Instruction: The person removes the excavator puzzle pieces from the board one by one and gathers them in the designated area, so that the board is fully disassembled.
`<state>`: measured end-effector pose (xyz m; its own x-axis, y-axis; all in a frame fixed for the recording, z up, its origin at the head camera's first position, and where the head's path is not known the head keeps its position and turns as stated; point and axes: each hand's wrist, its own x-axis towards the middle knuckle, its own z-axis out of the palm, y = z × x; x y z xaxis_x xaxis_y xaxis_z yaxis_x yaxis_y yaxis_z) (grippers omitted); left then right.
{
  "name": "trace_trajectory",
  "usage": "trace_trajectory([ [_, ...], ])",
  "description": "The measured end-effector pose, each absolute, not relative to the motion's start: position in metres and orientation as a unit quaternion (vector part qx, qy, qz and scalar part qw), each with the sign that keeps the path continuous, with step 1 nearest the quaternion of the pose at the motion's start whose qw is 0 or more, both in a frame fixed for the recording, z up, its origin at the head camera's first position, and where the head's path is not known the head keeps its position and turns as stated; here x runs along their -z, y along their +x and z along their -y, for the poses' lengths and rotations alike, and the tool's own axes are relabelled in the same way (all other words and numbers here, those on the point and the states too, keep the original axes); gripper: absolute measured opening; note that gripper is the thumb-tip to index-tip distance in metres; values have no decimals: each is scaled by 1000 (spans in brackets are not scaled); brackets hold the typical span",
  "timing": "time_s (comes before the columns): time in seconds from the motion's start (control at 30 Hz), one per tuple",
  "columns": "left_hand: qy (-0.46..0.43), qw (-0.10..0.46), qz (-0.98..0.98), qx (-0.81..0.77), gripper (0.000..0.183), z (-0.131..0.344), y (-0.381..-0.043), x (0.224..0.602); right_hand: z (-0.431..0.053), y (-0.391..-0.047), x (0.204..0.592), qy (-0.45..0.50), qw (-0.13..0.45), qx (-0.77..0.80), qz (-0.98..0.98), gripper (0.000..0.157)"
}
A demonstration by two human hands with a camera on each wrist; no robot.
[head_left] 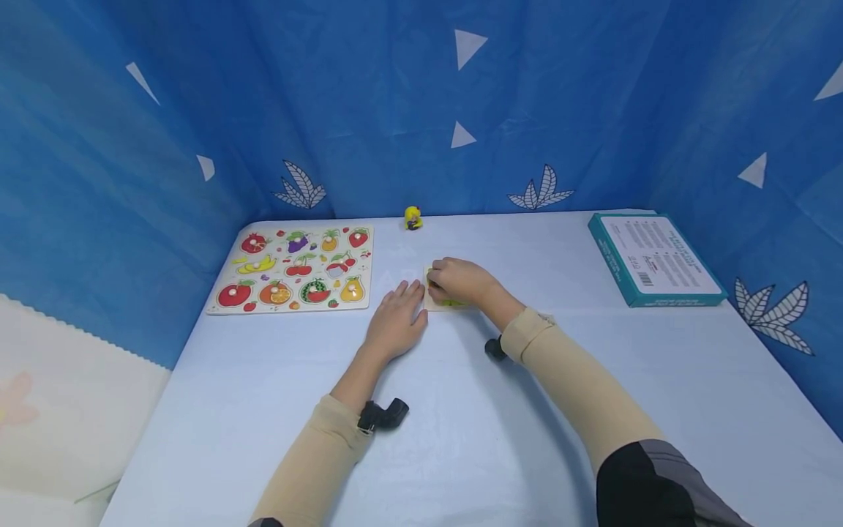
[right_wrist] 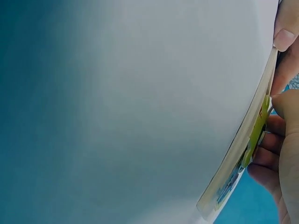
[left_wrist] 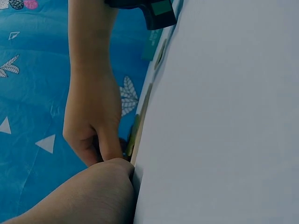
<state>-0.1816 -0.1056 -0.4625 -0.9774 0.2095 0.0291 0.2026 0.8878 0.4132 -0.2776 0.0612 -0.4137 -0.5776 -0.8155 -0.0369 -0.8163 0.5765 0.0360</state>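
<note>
A small wooden puzzle board (head_left: 431,306) lies mid-table, mostly hidden under my right hand (head_left: 464,282). In the right wrist view, that hand's thumb and curled fingers pinch a flat green puzzle piece (right_wrist: 256,133) lying at the top face of the board. My left hand (head_left: 395,322) rests palm down on the table at the board's left side, its fingers extended. The left thumb (right_wrist: 283,39) touches the board's end in the right wrist view. In the left wrist view the left hand (left_wrist: 88,196) covers part of the right fingertips.
A larger fruit puzzle board (head_left: 303,298) with knobbed pieces lies at the back left. At the rear edge stands a small yellow-haired figurine (head_left: 413,217). A teal and white box (head_left: 658,256) lies at the back right. Blue cloth (head_left: 395,110) hangs behind the white table (head_left: 448,439).
</note>
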Motion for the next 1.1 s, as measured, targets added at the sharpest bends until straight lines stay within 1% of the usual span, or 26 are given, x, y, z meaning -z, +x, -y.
trace_trajectory([
  [0.2, 106, 10, -972, -208, 58, 106, -180, 464, -62, -277, 416, -433, 36, 15, -900, 24],
  [0.37, 105, 9, -972, -210, 58, 106, -180, 462, -61, -276, 415, -420, 43, 27, -906, 24],
  [0.83, 108, 14, -971, -213, 59, 106, -181, 460, -63, -277, 413, -359, 118, 73, -923, 35],
  [1.1, 109, 11, -971, -214, 59, 106, -182, 462, -62, -278, 415, -348, 138, 88, -923, 34],
])
